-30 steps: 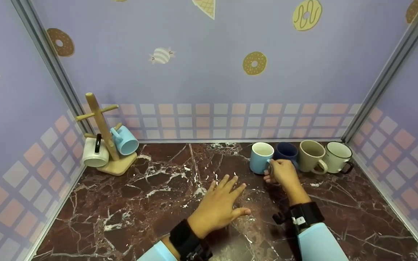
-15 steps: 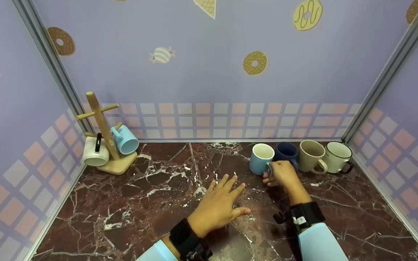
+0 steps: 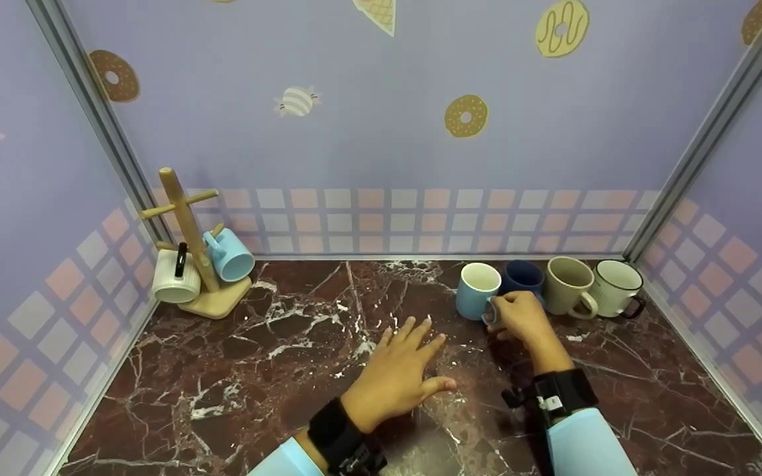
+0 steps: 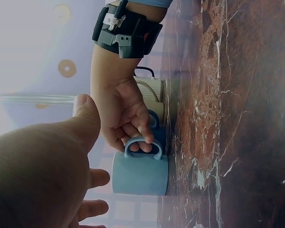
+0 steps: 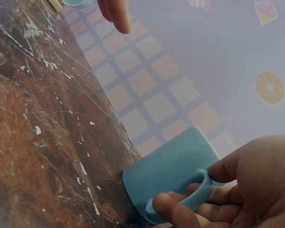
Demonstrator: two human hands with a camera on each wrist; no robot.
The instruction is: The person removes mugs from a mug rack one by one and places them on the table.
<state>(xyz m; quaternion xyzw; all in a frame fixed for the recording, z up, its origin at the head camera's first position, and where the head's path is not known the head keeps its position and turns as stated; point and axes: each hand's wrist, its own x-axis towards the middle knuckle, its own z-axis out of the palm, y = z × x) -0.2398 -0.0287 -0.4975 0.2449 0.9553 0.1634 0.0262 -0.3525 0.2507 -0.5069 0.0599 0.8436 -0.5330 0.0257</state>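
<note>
A light blue mug (image 3: 473,301) with a pale inside stands upright on the marbled tabletop. My right hand (image 3: 520,320) holds its handle; in the right wrist view, fingers reach through the handle loop (image 5: 199,194) while the thumb lies against it. The left wrist view shows the same mug (image 4: 140,175) with those fingers curled in its handle. My left hand (image 3: 394,380) is spread flat, palm down, over the table left of the mug, and holds nothing. Directly right of the blue mug is a navy mug (image 3: 522,274), partly hidden by my right hand.
Further right stand a beige mug (image 3: 563,291) and a dark-rimmed white mug (image 3: 609,291). At the back left, a wooden mug tree (image 3: 186,225) carries a white mug (image 3: 172,281) with a black handle and a light blue mug (image 3: 232,258). Patterned walls enclose the table (image 3: 255,396).
The fingers of my right hand have shifted slightly at the blue mug's handle. The mug stays in about the same place, and my left hand remains spread where it was.
</note>
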